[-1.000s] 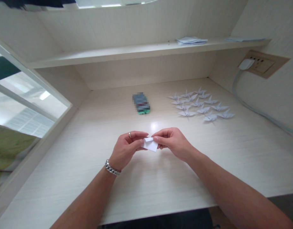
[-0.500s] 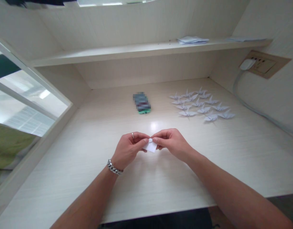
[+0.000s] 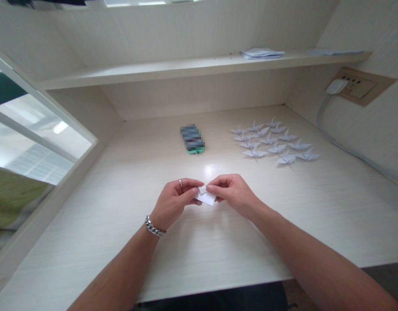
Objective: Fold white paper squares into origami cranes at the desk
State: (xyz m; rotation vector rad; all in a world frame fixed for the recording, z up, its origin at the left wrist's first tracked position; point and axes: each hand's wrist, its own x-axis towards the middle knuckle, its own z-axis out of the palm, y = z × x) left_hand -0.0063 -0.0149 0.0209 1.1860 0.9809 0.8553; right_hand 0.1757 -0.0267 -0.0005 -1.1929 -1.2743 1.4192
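A small piece of folded white paper (image 3: 205, 198) is held between my two hands, above the middle of the desk. My left hand (image 3: 176, 196), with a ring and a chain bracelet, pinches its left side between thumb and fingers. The thumb and fingertips of my right hand (image 3: 233, 192) grip the upper right edge. A small flap shows folded over at the paper's top. Fingers hide both ends of it. Beyond my right hand, several white paper cranes (image 3: 277, 149) stand grouped on the desk.
A phone-like object (image 3: 195, 150) with a green edge, mostly pixelated, lies behind my hands. White paper sheets (image 3: 262, 53) rest on the shelf (image 3: 147, 74). At the right, a white plug (image 3: 336, 87) with a cable sits in the wall socket. A window is at left.
The paper has turned slightly between my fingers, and more of its top flap shows. My left thumb has drawn back a little to the left. Both hands still hold the paper.
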